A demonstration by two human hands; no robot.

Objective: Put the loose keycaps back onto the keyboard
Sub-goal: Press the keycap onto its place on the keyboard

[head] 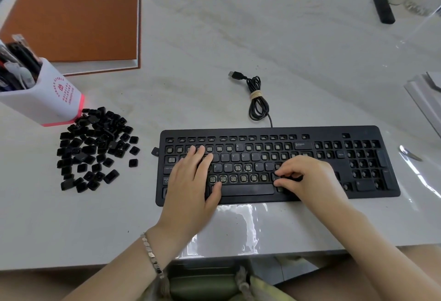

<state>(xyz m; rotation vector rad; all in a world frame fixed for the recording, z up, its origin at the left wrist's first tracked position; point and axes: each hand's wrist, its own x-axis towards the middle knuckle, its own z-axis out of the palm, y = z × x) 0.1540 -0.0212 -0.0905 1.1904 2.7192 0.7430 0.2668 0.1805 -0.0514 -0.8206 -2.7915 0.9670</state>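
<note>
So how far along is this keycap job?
Early. Done: spacebar, Backspace and some letter caps like T sit on the keyboard. In hand: the right hand curls its fingers near the bottom row while the left hand rests flat. Left: most sockets are bare, and the loose keycaps pile waits beside it.

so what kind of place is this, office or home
Probably a desk in an office or study: a white pen holder full of pens, a brown-covered notebook and a black wired keyboard on a pale marble-look tabletop.
</note>
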